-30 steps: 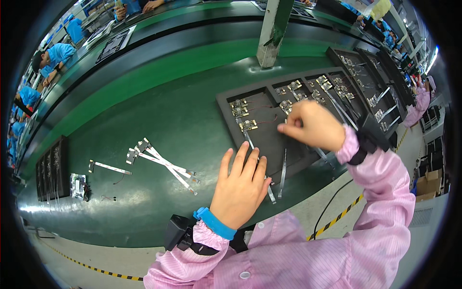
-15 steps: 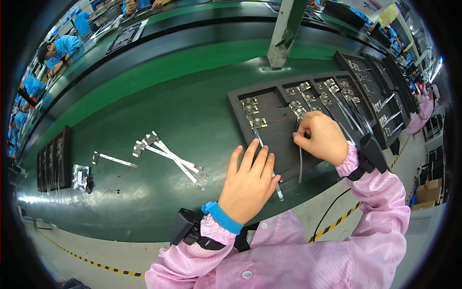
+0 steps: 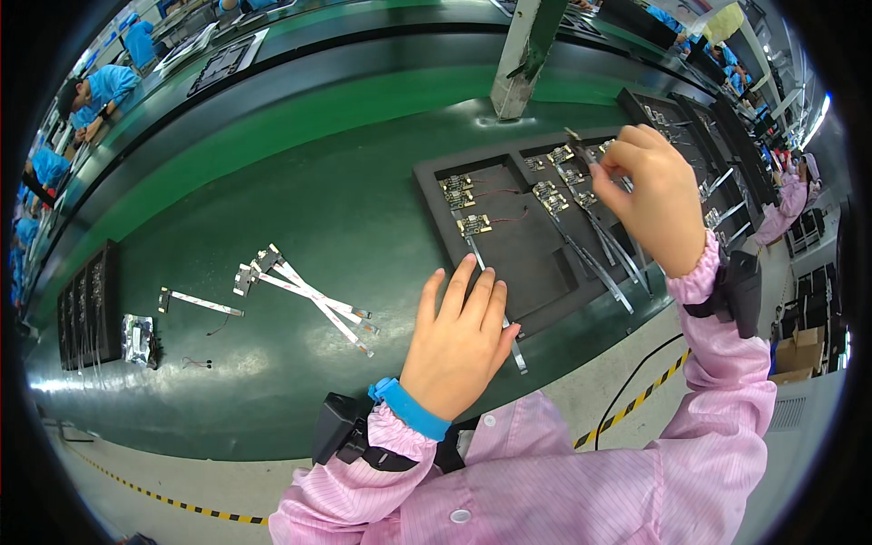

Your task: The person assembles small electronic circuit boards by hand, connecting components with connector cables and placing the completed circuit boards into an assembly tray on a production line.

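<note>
A black foam tray [image 3: 423, 195] holds several small circuit boards [image 3: 473, 224] with flat ribbon cables and thin wires. My left hand [image 3: 454, 350] lies flat with its fingers spread at the tray's near left edge. A silvery ribbon cable [image 3: 519, 356] runs under its fingers and sticks out past the edge. Raised over the tray's far part, my right hand [image 3: 656, 195] pinches a small circuit board [image 3: 578, 143] between thumb and fingers. That board is tilted and partly hidden by the fingertips. Below this hand, several ribbon cables [image 3: 595, 263] slant toward the near edge.
White-backed ribbon cables with connector boards [image 3: 313, 295] lie crossed on the green table [image 3: 363, 200], left of my hand. Farther left are a single strip [image 3: 207, 302], a silvery bag [image 3: 138, 341] and another dark tray [image 3: 89, 309]. A metal post [image 3: 520, 77] stands behind the tray.
My right hand has lifted away from the tray's middle, up and to the right, with a board in its fingers. My left hand stays on the ribbon cable; the view has shifted slightly.
</note>
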### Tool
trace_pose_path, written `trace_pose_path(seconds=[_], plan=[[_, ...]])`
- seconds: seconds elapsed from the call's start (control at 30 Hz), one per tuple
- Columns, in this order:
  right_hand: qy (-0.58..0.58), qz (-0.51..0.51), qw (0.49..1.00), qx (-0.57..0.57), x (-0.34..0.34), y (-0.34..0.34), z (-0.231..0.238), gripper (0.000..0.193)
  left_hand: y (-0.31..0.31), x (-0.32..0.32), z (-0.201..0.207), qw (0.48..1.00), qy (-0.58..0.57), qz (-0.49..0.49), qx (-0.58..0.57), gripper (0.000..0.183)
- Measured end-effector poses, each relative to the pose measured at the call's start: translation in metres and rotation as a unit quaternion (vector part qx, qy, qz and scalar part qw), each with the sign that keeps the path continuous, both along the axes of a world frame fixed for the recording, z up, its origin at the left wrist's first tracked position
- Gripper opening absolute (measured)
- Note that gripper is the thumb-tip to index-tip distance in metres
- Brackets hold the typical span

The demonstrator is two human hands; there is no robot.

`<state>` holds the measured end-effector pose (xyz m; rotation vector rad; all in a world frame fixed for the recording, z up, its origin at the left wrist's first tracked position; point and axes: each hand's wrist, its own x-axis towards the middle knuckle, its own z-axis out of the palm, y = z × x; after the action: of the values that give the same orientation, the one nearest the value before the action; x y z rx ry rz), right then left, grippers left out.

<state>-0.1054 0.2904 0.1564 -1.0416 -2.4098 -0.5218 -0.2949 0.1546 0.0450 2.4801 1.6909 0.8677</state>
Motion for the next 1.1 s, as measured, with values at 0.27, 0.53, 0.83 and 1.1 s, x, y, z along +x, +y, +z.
trace_pose_path(seconds=[0.27, 0.53, 0.83, 1.1], plan=[[-0.204, 0.082, 0.968, 0.124, -0.059, -0.003, -0.037, 0.008, 0.000, 0.000, 0.000, 1.000, -0.009, -0.003, -0.007, 0.040], [-0.315, 0.020, 0.941, 0.122, -0.081, -0.005, -0.073, 0.008, -0.001, -0.002, -0.002, 1.000, -0.024, -0.003, -0.002, 0.042], [-0.132, 0.044, 0.983, -0.123, -0.068, 0.009, -0.042, 0.021, -0.008, -0.004, -0.001, 0.997, -0.066, -0.026, 0.022, 0.045], [-0.098, 0.260, 0.911, -0.305, -0.173, -0.030, -0.031, 0.007, -0.086, -0.108, 0.034, 0.968, -0.101, 0.228, 0.041, 0.022]])
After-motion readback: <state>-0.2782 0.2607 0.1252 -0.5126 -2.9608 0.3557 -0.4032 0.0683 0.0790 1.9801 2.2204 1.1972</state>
